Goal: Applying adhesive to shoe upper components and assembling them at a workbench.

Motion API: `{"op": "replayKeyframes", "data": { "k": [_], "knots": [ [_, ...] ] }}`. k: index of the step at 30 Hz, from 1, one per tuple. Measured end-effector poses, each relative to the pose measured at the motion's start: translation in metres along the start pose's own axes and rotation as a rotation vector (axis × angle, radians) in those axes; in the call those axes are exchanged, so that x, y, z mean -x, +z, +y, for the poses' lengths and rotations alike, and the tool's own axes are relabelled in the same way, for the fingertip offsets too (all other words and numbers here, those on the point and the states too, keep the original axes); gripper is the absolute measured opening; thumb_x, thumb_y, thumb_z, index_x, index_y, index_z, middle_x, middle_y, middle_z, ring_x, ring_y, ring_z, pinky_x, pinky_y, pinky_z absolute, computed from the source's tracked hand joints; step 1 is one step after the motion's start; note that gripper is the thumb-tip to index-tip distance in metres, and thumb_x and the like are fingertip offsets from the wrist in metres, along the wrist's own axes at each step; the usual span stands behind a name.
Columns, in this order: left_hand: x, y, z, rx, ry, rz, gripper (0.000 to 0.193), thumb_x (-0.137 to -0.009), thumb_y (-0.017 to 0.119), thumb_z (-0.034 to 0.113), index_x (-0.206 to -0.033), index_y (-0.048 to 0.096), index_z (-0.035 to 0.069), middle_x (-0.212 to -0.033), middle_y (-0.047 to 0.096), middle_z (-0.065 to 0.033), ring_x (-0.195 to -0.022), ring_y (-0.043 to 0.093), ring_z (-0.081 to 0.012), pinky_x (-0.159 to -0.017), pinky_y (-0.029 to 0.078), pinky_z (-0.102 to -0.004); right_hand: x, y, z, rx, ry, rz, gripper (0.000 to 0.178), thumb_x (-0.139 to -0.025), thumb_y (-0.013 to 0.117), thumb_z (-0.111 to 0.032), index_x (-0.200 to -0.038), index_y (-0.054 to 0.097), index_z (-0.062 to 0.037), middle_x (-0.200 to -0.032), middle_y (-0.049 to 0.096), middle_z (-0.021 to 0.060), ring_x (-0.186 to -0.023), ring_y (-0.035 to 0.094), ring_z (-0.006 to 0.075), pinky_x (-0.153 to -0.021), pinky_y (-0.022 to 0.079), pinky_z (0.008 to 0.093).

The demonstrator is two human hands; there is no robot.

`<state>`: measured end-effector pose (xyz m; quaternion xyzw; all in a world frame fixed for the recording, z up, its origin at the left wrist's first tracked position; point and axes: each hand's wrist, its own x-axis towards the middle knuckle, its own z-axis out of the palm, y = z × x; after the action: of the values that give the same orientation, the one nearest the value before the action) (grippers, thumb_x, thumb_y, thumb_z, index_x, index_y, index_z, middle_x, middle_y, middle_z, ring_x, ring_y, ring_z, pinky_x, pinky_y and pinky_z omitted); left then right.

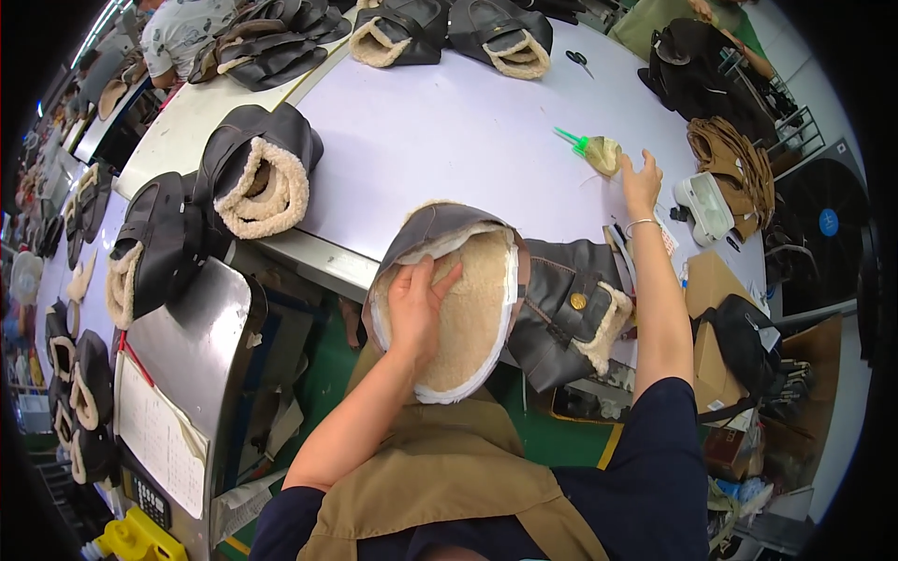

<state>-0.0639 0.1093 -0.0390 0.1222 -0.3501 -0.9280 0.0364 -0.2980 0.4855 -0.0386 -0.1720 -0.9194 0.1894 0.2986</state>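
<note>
The left hand (416, 309) is bent at the knuckles, fingers hooked under the white-edged toe rim of a boot (482, 327), grasping it; its thumb stands apart over the pale fleece. This one boot is at the worktop's (440, 140) near edge, its sole side turned toward the person and its toe pointing toward the far edge. Its dark leather shaft lies to the right, with one gold button (578, 301) and a fleece cuff (606, 332).

The right hand (642, 173) is spread, fingers and thumb apart, not wrapped around anything. Just beside its thumb is one bottle (601, 155) with a green nozzle (572, 140), lying toward the worktop's right edge, nozzle pointing away from the hand; whether thumb and bottle touch, I cannot tell. One bracelet (642, 222) circles the right wrist.

Four other boots are easy to count: two at the worktop's far edge (412, 33) (496, 33), one at its near left corner (238, 178), and one beyond that corner, above a metal stand (187, 304). One pair of scissors (579, 63) lies near the far edge, right of the boots there. By the right edge are one white case (704, 208) and a stack of brown pieces (734, 168), too overlapped to count. One sheet (161, 435) lies against the stand.
</note>
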Motion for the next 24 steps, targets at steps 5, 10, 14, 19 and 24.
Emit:
{"op": "replayKeyframes", "data": {
  "k": [5, 10, 14, 19, 24],
  "knots": [
    [-0.003, -0.005, 0.001, -0.016, 0.032, 0.006, 0.022, -0.101, 0.049, 0.014, -0.105, 0.057, -0.005, -0.114, 0.061, -0.0127, -0.114, 0.058, -0.0249, -0.099, 0.052, -0.0424, 0.065, -0.072, -0.070, -0.447, -0.194, -0.334, 0.045, -0.087, 0.067, -0.024, -0.126, 0.059, -0.0032, -0.125, 0.058, 0.0181, -0.105, 0.061, 0.0270, -0.087, 0.051, 0.0376],
    [-0.004, -0.004, 0.010, -0.036, -0.004, -0.025, 0.027, -0.102, 0.045, 0.015, -0.110, 0.053, -0.010, -0.123, 0.057, -0.0221, -0.115, 0.059, -0.0331, -0.095, 0.053, -0.0411, 0.186, -0.149, -0.145, -0.733, -0.249, -0.723, 0.024, -0.092, 0.062, -0.012, -0.114, 0.066, -0.0029, -0.109, 0.066, 0.0035, -0.082, 0.060, 0.0088, -0.072, 0.051, 0.0240],
    [0.003, 0.000, 0.027, -0.100, -0.191, -0.167, 0.036, -0.104, 0.044, 0.023, -0.114, 0.054, -0.011, -0.117, 0.060, -0.0208, -0.112, 0.061, -0.0280, -0.093, 0.054, -0.0367, 0.263, -0.172, -0.162, -0.772, -0.280, -0.655, 0.014, -0.090, 0.063, -0.009, -0.102, 0.067, -0.0013, -0.088, 0.062, 0.0080, -0.074, 0.061, 0.0152, -0.065, 0.049, 0.0256],
    [0.038, -0.005, 0.079, -1.422, 0.703, -0.065, 0.040, -0.088, 0.066, 0.012, -0.127, 0.056, 0.006, -0.114, 0.059, -0.0116, -0.099, 0.060, -0.0226, -0.080, 0.051, -0.0329, 0.326, -0.176, -0.148, -0.763, -0.054, -0.699, 0.017, -0.092, 0.063, -0.010, -0.080, 0.058, 0.0013, -0.065, 0.053, 0.0047, -0.052, 0.049, 0.0089, -0.049, 0.040, 0.0250],
    [0.026, -0.049, 0.111, -1.204, 0.088, 0.080, 0.063, -0.083, 0.075, 0.032, -0.130, 0.051, -0.002, -0.096, 0.064, -0.0104, -0.078, 0.064, -0.0188, -0.066, 0.051, -0.0314, 0.347, -0.182, -0.124, -0.865, 0.300, -0.930, 0.021, -0.099, 0.057, -0.017, -0.085, 0.059, -0.0016, -0.070, 0.057, 0.0014, -0.051, 0.053, 0.0063, -0.042, 0.039, 0.0207]
  ]
}}
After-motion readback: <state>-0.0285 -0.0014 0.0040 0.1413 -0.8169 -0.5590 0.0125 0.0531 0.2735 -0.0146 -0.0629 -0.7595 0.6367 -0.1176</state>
